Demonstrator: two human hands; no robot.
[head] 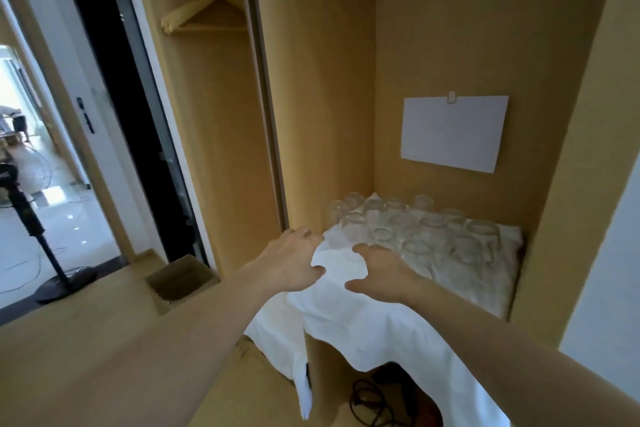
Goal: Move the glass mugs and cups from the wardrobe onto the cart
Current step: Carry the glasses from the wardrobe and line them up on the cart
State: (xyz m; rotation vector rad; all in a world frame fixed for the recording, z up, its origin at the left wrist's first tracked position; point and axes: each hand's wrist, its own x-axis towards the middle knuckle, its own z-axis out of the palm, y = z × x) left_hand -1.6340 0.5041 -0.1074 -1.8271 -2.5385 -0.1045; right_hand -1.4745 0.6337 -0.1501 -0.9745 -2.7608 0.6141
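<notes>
Many glasses (408,229) stand upside down, packed together at the back of the cloth (363,315) on the wardrobe (322,80) shelf, likely to keep dust out. Both my left hand (294,263) and right hand (377,274) hover spread and empty over the cloth's front edge. Nothing blocks them; no cart shows, only hangers (204,7) at upper left.
</notes>
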